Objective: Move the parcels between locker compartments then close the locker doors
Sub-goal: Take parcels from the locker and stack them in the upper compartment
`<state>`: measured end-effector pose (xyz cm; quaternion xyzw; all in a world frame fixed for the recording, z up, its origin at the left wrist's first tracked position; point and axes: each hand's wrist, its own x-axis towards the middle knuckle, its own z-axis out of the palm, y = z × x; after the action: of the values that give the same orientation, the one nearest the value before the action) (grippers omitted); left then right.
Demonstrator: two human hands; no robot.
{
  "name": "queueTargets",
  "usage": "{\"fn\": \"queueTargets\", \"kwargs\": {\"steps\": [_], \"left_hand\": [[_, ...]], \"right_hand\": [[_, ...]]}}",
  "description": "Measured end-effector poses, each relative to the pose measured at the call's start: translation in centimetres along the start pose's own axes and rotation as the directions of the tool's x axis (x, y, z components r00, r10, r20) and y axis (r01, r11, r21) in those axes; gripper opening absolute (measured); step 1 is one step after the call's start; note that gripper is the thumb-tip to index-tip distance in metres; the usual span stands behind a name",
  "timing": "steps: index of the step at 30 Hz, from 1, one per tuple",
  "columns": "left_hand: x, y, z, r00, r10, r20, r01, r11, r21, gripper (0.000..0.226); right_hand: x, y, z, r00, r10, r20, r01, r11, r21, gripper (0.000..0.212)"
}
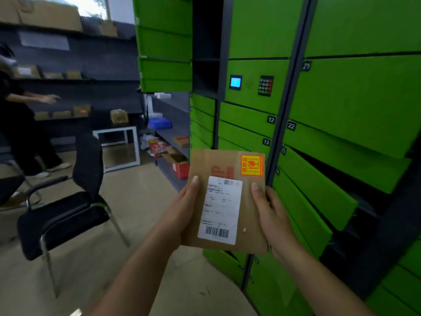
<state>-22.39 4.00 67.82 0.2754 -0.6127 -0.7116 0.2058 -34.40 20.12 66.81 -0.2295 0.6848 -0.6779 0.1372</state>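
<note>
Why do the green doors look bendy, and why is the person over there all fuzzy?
Head view: the wide lens bends the locker doors near the edges; the person by the shelves is blurred; the parcel looks sharper.

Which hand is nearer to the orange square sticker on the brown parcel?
Right. The right hand grips the flat brown cardboard parcel just below the orange square sticker; the left hand grips the opposite edge, farther away.
</note>
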Motion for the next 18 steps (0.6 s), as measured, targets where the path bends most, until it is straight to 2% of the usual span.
{"fn": "queueTargets", "kwargs": {"steps": [3, 6, 12, 14, 18], "left_hand": [[1.0, 1.2, 2.1, 0.995, -0.067, 0.073, 0.066, 0.998, 0.005, 0.059], [1.2, 1.9, 4.1, 0.987, -0.081, 0.141, 0.077, 0.997, 0.03, 0.06], [1.3, 2.8, 6.3, 0.983, 0.031, 0.179, -0.043, 0.997, 0.065, 0.052], [1.5, 2.9, 6.4, 0.979, 0.066, 0.195, -0.079, 0.995, 0.056, 0.046], [1.8, 2.2, 6.5, 0.933, 0.227, 0.279, -0.262, 0.961, 0.093, 0.042]], "right_hand": [[0.3, -1.3, -2.5, 0.996, -0.067, -0.064, 0.067, 0.998, -0.01, 0.029], [0.6, -2.1, -4.5, 0.993, -0.07, -0.093, 0.073, 0.997, 0.035, 0.035], [1.8, -2.4, -7.6, 0.996, -0.044, -0.083, 0.056, 0.988, 0.146, 0.051], [2.0, -2.6, -8.3, 0.997, -0.04, -0.067, 0.051, 0.985, 0.167, 0.064], [1.3, -2.9, -9.5, 0.978, -0.202, -0.043, 0.206, 0.973, 0.105, 0.083]]}}
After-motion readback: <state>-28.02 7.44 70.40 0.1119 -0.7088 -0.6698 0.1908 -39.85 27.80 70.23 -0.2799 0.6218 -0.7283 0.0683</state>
